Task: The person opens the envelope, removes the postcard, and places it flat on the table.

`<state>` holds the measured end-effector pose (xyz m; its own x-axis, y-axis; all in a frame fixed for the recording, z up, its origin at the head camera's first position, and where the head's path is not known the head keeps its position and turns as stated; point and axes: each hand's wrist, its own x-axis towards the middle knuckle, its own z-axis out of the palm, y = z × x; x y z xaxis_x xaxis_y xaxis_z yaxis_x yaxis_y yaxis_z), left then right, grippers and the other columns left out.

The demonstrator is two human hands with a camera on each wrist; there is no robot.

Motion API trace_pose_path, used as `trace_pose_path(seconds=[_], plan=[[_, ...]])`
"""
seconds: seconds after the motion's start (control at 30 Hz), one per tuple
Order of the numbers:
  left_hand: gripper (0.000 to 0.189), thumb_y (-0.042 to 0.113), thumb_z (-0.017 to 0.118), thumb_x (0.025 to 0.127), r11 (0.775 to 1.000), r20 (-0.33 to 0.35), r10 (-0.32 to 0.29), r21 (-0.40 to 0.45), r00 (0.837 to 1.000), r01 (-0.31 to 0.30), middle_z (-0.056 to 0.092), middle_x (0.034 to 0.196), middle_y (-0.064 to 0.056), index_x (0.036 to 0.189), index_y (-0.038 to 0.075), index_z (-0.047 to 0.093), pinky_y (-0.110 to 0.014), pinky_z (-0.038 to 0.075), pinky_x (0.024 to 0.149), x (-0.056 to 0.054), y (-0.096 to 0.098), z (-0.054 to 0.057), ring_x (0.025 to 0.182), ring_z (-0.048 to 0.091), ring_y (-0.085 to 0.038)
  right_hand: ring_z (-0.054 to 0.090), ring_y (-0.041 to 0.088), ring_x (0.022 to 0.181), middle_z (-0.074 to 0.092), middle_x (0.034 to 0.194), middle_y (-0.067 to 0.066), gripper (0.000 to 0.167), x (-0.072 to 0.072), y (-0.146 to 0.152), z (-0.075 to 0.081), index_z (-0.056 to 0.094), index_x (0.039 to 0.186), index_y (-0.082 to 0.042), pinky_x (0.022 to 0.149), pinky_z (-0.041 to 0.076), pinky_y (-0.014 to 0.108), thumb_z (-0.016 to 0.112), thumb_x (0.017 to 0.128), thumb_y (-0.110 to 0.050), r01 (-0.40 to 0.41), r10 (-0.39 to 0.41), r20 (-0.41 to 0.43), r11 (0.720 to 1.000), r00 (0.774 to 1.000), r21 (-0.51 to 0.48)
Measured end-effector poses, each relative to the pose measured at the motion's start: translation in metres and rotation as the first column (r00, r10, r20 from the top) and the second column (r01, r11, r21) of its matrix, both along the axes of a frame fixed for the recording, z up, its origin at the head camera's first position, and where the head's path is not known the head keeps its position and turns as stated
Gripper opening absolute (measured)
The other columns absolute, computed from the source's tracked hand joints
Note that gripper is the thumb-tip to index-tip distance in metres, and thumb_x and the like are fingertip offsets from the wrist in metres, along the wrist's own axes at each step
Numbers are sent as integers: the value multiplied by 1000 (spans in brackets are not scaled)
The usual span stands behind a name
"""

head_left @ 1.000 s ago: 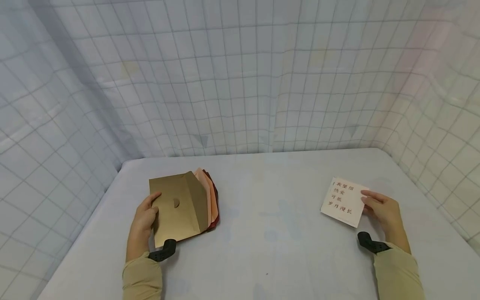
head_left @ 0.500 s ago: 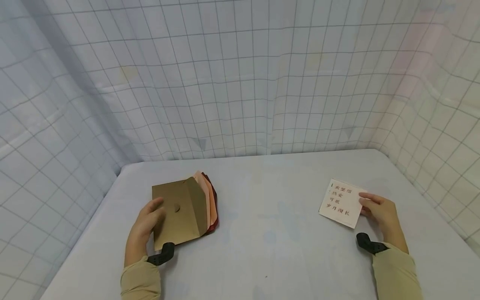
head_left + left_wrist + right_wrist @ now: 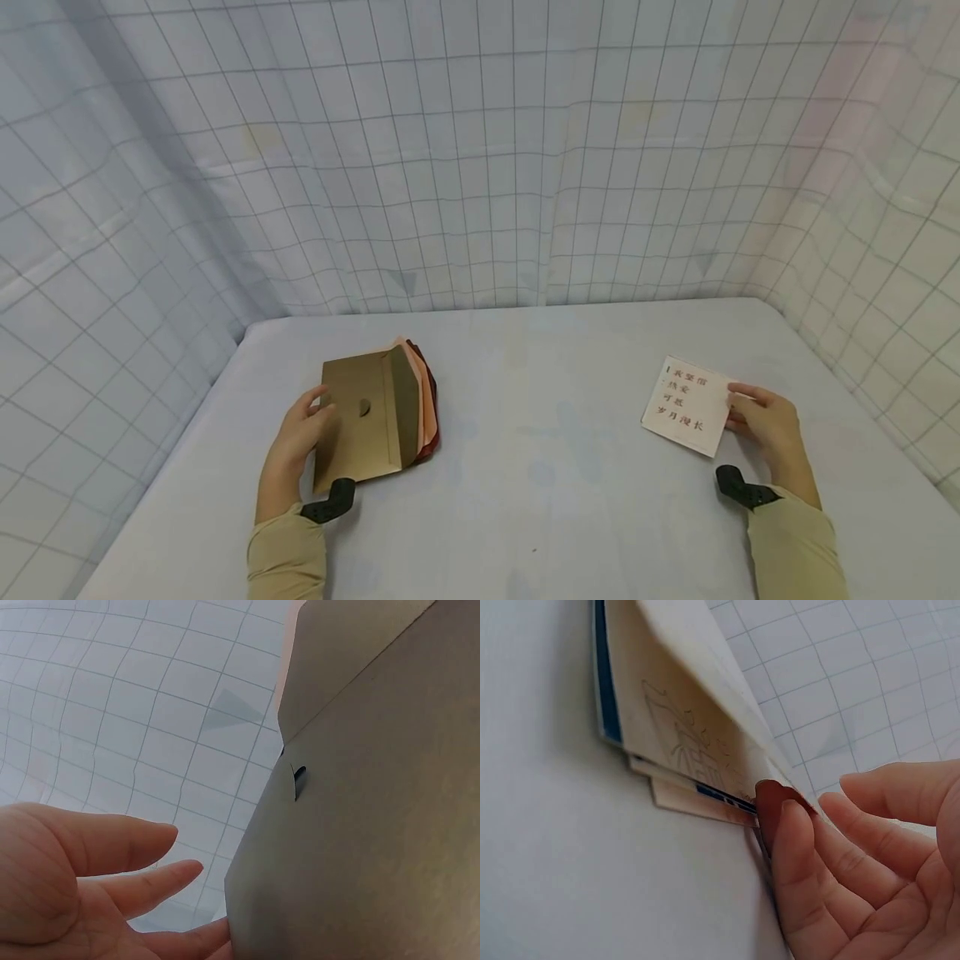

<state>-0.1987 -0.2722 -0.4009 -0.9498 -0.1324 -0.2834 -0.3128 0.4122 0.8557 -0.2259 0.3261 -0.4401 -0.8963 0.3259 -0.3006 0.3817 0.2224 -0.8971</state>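
On the table's left side a gold envelope (image 3: 352, 425) with a half-moon slit in its face lies on top of a stack. Pink-orange envelopes (image 3: 427, 408) and a dark red one (image 3: 432, 446) show past its right edge. My left hand (image 3: 296, 437) touches the gold envelope's left edge with its fingertips, thumb apart from it in the left wrist view. At the right, a small stack of cards (image 3: 686, 408) has a white card with red characters on top. My right hand (image 3: 771, 425) rests its fingertips against the stack's right edge, near a dark red scalloped piece (image 3: 769, 802).
A white cloth-covered table (image 3: 540, 517) lies between the two stacks. Grid-patterned curtain (image 3: 480, 167) hangs behind it and at both sides. Each wrist wears a black camera mount.
My left hand has lifted off the gold envelope's face and come to its left edge. The gold envelope has slid right over the stack. My right hand and the cards stay nearly still.
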Motion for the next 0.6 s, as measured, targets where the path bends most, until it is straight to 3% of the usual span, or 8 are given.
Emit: trace_pose_path(seconds=[0.4, 0.6], plan=[[56, 15, 34, 100, 999, -4, 31, -23, 999, -32, 17, 149, -34, 150, 3, 12, -59, 22, 111, 0, -1, -1, 137, 22, -47, 59, -4, 59, 54, 64, -22, 54, 0, -2, 4, 33, 141, 4, 59, 53, 17, 47, 95, -20, 43, -43, -10, 999, 999, -19], [54, 14, 32, 100, 998, -21, 39, -45, 999, -40, 27, 145, -34, 149, 0, 14, -43, 36, 94, 1, 0, 1, 119, 36, -35, 59, -5, 60, 54, 63, -24, 52, 1, -1, 2, 35, 140, 4, 59, 52, 15, 47, 95, -19, 52, -52, -17, 999, 999, -11]])
